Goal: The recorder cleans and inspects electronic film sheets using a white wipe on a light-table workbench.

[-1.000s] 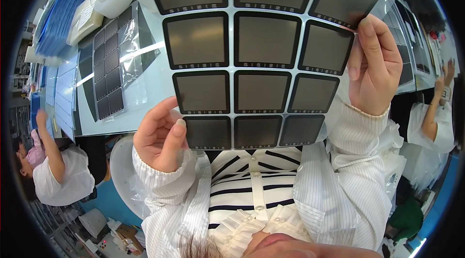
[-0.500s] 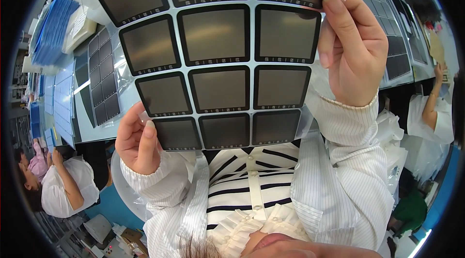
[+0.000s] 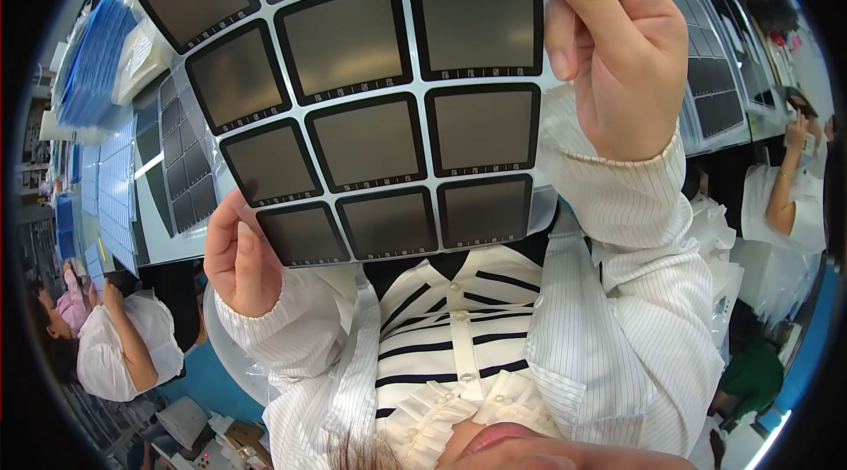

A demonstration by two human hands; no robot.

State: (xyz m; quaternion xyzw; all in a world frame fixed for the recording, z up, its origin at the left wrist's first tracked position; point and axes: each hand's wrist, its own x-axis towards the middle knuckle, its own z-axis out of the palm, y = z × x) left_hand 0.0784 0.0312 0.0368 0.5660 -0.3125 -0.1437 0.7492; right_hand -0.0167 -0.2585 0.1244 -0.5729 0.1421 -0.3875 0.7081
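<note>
So, closest to me out here is a sheet of dark, black-bordered panels (image 3: 362, 143), set three across, raised at a tilt, its top running out of view. I have the left hand (image 3: 243, 258) in a closed grip on its lower left edge, thumb in front; the right hand (image 3: 628, 55) pinches its upper right edge between thumb and fingers. Below the sheet I see a striped top (image 3: 415, 351). Past it, on the left, a similar sheet (image 3: 187, 152) lies on the pale table (image 3: 172, 248), near a blue stack (image 3: 88, 60). Farther off, I make out a white-shirted co-worker (image 3: 128, 342) on the left and another person's forearm (image 3: 783, 192) on the right.
</note>
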